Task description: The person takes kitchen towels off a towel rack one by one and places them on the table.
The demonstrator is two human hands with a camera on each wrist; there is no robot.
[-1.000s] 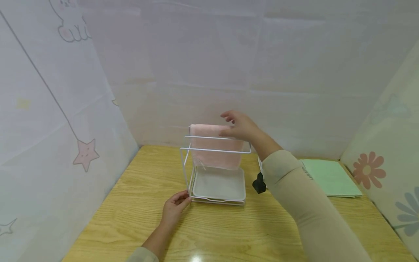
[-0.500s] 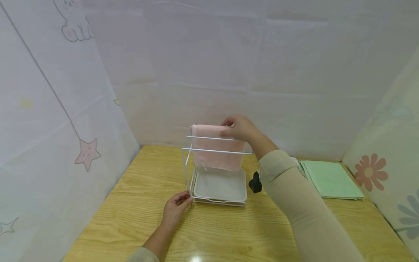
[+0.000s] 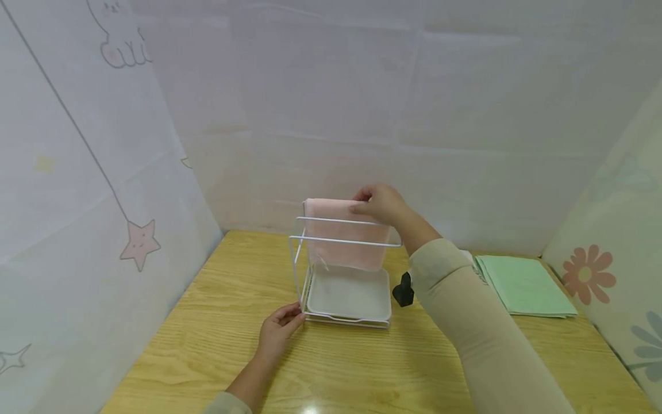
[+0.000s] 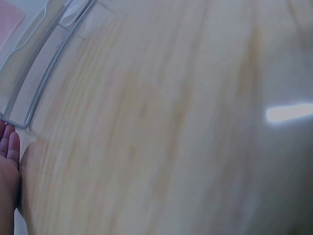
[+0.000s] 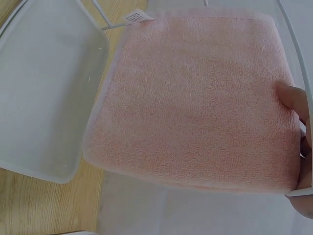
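A white wire rack stands on the wooden table, with a shallow whitish tray in its base. Over its rear bar hangs a folded pink towel, a small white label showing at its lower left edge. My right hand pinches the towel's top edge near its right end; in the right wrist view the thumb presses on the terry face. Down at the rack's front left corner, my left hand holds the frame between thumb and fingers. The left wrist view catches only part of that hand.
A folded green cloth lies at the right of the table. Between it and the rack is a black object, partly hidden by my right sleeve. Fabric walls enclose the back and both sides.
My right hand has come down onto the towel's top edge and its fingers have closed on it. The left hand keeps its place at the rack's corner.
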